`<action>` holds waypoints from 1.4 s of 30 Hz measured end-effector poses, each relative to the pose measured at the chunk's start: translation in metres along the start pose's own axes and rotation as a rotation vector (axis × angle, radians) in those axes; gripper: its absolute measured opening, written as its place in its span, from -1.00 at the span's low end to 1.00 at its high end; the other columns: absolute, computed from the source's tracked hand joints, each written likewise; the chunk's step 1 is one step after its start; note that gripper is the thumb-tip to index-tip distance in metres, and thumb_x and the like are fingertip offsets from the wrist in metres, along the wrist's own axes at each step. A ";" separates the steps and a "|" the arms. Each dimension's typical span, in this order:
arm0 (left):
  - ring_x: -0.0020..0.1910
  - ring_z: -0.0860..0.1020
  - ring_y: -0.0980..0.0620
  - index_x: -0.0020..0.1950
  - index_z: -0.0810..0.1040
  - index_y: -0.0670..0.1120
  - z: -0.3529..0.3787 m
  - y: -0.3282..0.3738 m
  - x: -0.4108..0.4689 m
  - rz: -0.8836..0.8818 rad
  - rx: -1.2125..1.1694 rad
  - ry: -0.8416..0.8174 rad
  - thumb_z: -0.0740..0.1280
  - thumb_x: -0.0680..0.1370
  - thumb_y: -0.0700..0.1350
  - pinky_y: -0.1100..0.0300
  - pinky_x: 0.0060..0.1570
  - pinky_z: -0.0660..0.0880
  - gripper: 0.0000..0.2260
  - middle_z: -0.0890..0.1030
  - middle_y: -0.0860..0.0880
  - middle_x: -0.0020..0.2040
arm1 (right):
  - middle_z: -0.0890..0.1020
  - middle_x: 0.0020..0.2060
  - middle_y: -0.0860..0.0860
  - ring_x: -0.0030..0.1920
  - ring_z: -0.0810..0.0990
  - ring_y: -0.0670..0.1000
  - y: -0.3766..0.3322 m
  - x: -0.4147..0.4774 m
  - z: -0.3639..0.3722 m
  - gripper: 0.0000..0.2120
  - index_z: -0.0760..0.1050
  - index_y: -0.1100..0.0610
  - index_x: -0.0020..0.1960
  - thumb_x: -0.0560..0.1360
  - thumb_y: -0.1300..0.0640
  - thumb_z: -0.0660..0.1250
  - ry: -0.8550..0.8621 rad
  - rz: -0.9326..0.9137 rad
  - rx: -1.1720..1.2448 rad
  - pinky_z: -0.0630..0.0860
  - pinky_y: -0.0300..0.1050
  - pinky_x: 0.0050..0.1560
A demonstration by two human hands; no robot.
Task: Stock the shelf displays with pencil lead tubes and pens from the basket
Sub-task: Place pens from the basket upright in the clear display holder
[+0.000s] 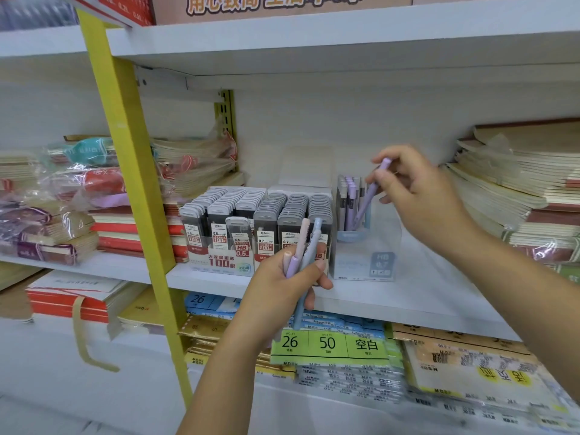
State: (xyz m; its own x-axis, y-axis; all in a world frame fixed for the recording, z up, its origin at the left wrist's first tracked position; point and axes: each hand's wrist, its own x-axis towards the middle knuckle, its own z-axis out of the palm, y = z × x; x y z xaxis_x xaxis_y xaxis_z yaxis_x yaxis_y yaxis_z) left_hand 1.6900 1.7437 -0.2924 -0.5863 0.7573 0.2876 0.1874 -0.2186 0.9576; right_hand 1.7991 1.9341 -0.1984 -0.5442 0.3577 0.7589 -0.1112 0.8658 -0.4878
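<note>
My left hand grips a small bunch of pastel pens, pink, purple and blue, in front of the lead tube display. My right hand pinches a single purple pen, tilted, with its lower end inside the clear pen display box on the middle shelf. Several pens stand at the back of that box. Two display trays of pencil lead tubes sit left of it, packed in rows. No basket is in view.
A yellow upright post crosses the shelf at the left. Wrapped notebook stacks lie left of the displays and more stacks lie at the right. Loose-leaf paper packs fill the shelf below. A white shelf board hangs overhead.
</note>
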 end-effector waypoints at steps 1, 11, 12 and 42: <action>-0.48 0.47 0.12 0.11 0.62 0.01 0.000 0.000 0.000 0.002 -0.011 0.000 0.35 0.62 -0.09 0.36 -0.47 0.41 -0.90 0.71 -0.03 -0.22 | 0.66 -0.12 -0.05 -0.07 0.66 -0.03 0.002 -0.001 0.004 -0.83 0.44 -0.19 0.01 0.60 0.10 0.25 -0.038 0.009 -0.039 0.60 0.13 -0.04; -0.49 0.47 0.13 0.10 0.62 -0.03 0.000 0.000 0.001 0.003 -0.030 0.029 0.36 0.62 -0.10 0.36 -0.48 0.41 -0.91 0.70 -0.01 -0.25 | 0.68 -0.27 -0.03 -0.26 0.66 -0.04 0.010 0.000 0.014 -0.86 0.41 -0.07 0.01 0.55 0.13 0.34 -0.120 0.072 -0.053 0.61 0.12 -0.09; -0.48 0.47 0.13 0.11 0.62 -0.03 0.000 -0.001 0.001 0.006 -0.033 0.027 0.36 0.62 -0.10 0.35 -0.48 0.40 -0.90 0.70 -0.01 -0.25 | 0.67 -0.30 -0.03 -0.29 0.66 -0.07 0.011 0.002 0.015 -0.82 0.38 -0.08 0.02 0.54 0.12 0.36 -0.110 0.067 -0.069 0.60 0.11 -0.11; -0.50 0.48 0.13 0.12 0.60 -0.05 0.005 -0.002 0.001 -0.023 0.041 -0.059 0.35 0.57 0.10 0.33 -0.50 0.38 -0.74 0.71 0.01 -0.22 | 0.67 -0.22 0.13 -0.31 0.67 -0.01 -0.016 -0.015 -0.006 -0.89 0.40 0.06 -0.02 0.64 0.23 0.18 0.184 0.295 0.583 0.60 -0.22 -0.35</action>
State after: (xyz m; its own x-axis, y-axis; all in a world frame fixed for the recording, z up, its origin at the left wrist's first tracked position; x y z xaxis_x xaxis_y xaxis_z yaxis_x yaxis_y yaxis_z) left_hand 1.6931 1.7481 -0.2941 -0.5439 0.7969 0.2631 0.2075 -0.1761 0.9623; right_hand 1.8145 1.9168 -0.1994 -0.4761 0.6486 0.5938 -0.4374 0.4111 -0.7998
